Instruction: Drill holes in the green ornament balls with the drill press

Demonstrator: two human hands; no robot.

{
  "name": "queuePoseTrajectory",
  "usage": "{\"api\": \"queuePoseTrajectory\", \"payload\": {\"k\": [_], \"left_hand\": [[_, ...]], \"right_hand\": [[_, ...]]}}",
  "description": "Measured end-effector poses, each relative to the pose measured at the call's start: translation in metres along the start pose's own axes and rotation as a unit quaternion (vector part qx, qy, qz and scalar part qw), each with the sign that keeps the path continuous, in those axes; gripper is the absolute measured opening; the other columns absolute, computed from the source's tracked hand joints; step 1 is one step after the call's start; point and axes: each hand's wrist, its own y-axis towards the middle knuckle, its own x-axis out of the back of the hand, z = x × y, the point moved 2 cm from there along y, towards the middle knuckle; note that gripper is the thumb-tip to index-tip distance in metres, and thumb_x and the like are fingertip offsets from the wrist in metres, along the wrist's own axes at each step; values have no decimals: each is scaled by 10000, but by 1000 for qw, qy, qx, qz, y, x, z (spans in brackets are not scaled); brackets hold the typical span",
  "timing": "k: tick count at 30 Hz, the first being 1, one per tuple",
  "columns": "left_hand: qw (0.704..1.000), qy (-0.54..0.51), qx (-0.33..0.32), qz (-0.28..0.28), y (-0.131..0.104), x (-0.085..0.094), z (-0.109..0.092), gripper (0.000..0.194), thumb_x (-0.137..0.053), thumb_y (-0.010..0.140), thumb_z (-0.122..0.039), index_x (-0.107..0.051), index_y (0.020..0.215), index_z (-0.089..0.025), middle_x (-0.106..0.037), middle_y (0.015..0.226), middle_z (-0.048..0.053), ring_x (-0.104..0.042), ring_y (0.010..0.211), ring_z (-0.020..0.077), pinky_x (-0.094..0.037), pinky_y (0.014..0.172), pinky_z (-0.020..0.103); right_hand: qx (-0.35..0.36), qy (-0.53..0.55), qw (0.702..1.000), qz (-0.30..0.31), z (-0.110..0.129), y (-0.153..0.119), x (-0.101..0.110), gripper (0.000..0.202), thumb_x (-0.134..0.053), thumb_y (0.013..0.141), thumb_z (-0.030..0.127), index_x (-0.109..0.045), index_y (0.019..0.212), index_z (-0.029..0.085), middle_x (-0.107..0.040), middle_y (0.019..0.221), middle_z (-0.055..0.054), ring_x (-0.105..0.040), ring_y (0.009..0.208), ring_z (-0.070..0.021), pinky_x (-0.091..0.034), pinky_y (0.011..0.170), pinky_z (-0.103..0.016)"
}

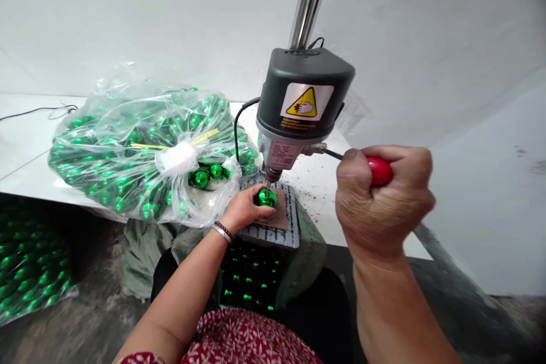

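Note:
My left hand (246, 209) holds a shiny green ball (267, 198) between thumb and fingers. The ball rests on a brown board (279, 217) over the grey drill base (293, 230), right under the bit of the drill press (305, 91). Whether the bit touches the ball I cannot tell. My right hand (384, 199) is wrapped round the red knob (379, 171) of the press lever, to the right of the drill head.
A large clear bag (128, 153) of green balls lies on the white table (25, 173) at the left. Another bag (34, 273) is on the floor. Dark bits litter the table right of the base. More green balls show below it.

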Motion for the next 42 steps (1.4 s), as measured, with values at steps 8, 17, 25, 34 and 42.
{"api": "queuePoseTrajectory", "payload": {"k": [8,17,25,34,42], "left_hand": [[1000,0,-3,11,-3,2,-3,720,-850,709,-369,-659,1390,-232,-731,1332,62,-686,1200,285,-480,1130,387],[1000,-3,-1,17,-5,4,-7,713,-838,723,-338,-645,1398,-206,-707,1373,75,-663,1239,292,-472,1127,387],[1000,-3,-1,19,-4,3,-5,722,-834,718,-334,-638,1398,-194,-742,1283,75,-686,1153,285,-512,1054,389],[998,-63,-2,13,-6,3,-5,655,-817,706,-320,-670,1331,-190,-756,1170,45,-685,1058,237,-529,970,330],[998,-46,-3,38,-22,14,-10,458,-785,722,-369,-735,1123,-154,-763,1008,38,-678,920,216,-535,871,319]], "right_hand": [[18,19,999,-19,-3,-12,0,147,-589,850,327,-536,799,199,-529,629,39,-467,541,-69,-395,560,-232],[8,52,998,-35,-9,-28,-4,162,-614,862,330,-553,816,187,-584,704,23,-507,588,-67,-419,593,-228],[32,58,997,-39,-18,-50,-4,145,-600,882,303,-547,832,177,-576,732,12,-523,623,-74,-415,597,-228],[-45,64,997,14,0,20,-17,267,-568,869,418,-500,776,177,-485,671,28,-414,588,-69,-320,575,-234],[-151,46,985,74,17,59,-26,188,-601,867,201,-451,758,170,-461,678,69,-385,633,-46,-340,670,-217]]}}
